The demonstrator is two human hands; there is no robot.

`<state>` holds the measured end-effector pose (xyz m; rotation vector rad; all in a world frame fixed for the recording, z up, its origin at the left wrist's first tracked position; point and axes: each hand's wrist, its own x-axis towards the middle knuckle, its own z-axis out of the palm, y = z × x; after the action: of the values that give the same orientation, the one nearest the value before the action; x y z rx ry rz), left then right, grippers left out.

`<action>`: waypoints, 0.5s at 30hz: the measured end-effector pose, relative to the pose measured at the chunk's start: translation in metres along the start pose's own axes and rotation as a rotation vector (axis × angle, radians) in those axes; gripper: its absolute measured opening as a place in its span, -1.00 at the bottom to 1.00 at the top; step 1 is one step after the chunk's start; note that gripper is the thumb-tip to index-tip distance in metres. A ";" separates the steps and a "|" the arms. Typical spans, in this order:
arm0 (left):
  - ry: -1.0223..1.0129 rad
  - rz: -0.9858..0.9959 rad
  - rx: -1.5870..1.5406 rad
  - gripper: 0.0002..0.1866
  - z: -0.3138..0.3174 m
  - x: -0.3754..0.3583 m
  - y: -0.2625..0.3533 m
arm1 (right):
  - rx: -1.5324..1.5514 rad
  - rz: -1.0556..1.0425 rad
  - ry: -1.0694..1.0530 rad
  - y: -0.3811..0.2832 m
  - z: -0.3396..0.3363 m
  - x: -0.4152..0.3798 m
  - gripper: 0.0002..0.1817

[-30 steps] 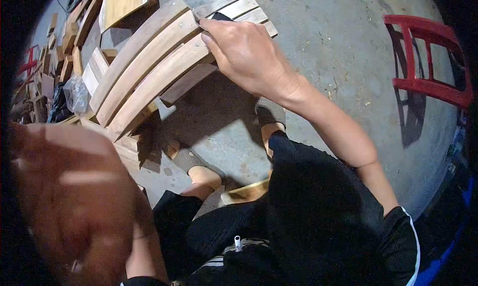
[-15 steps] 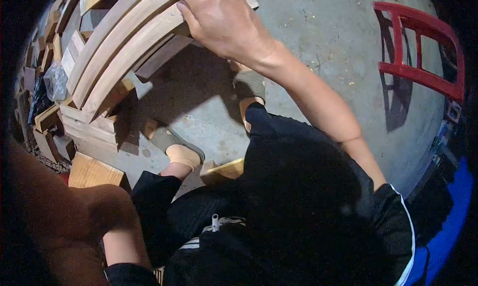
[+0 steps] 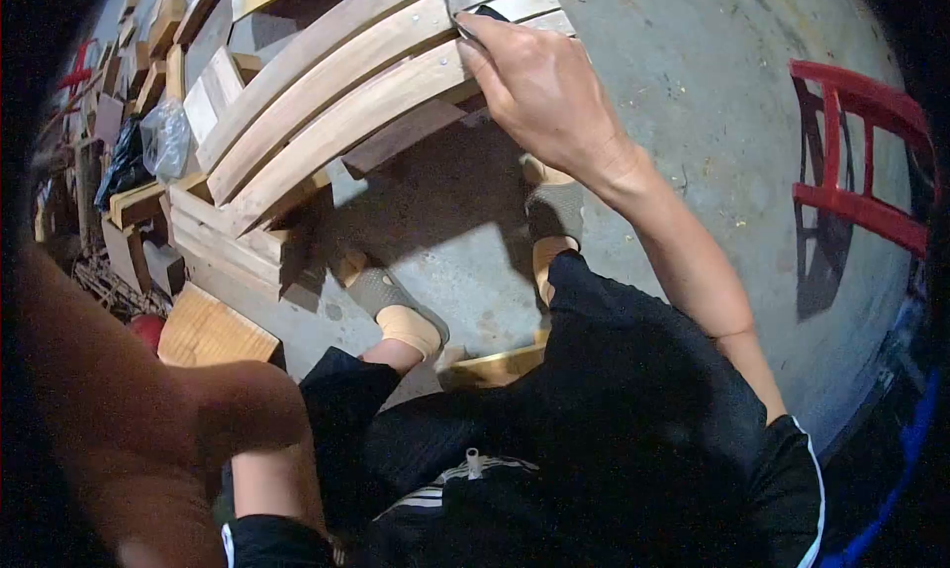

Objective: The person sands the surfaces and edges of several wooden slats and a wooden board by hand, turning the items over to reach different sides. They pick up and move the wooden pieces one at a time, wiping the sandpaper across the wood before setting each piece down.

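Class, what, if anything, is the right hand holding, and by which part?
It cannot be told: the right hand has its thumb and fingertips at the upper end of the curved slats, by a small dark object, hiding any grip.

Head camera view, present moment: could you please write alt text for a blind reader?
A person's right hand touches curved wooden slats above a grey floor. More wooden pieces are at left, a red frame at right.

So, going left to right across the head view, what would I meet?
Black plastic → clear plastic bag → left shoe → right hand, at the curved wooden slats → red frame. The slats themselves span several of these places, so they get no slot of their own.
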<state>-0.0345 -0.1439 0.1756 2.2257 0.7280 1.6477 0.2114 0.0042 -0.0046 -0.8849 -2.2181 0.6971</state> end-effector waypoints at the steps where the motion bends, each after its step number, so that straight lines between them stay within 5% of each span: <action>1: 0.000 -0.034 0.024 -0.58 -0.007 0.004 -0.005 | -0.015 0.007 0.000 0.000 -0.002 0.000 -0.83; 4: -0.014 -0.219 0.164 -0.56 -0.019 0.017 -0.040 | 0.036 0.056 -0.013 0.003 -0.006 0.006 -0.81; 9: -0.123 -0.982 0.393 -0.47 0.046 -0.024 -0.161 | 0.103 0.148 -0.050 0.010 -0.002 0.029 -0.72; 10: -0.100 -0.899 0.460 -0.46 0.055 -0.061 -0.200 | 0.130 0.177 -0.006 0.004 0.003 0.028 -0.71; 11: -0.290 -0.703 0.872 -0.49 0.057 -0.102 -0.236 | 0.131 0.166 -0.003 0.001 0.008 0.021 -0.71; 15: -0.257 -0.908 1.095 -0.54 0.094 -0.065 -0.197 | 0.126 0.040 0.112 -0.014 0.006 -0.010 -0.69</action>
<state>-0.0053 -0.0083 -0.0049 1.9325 2.4687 0.4853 0.2071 -0.0138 -0.0026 -0.8853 -2.0390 0.7783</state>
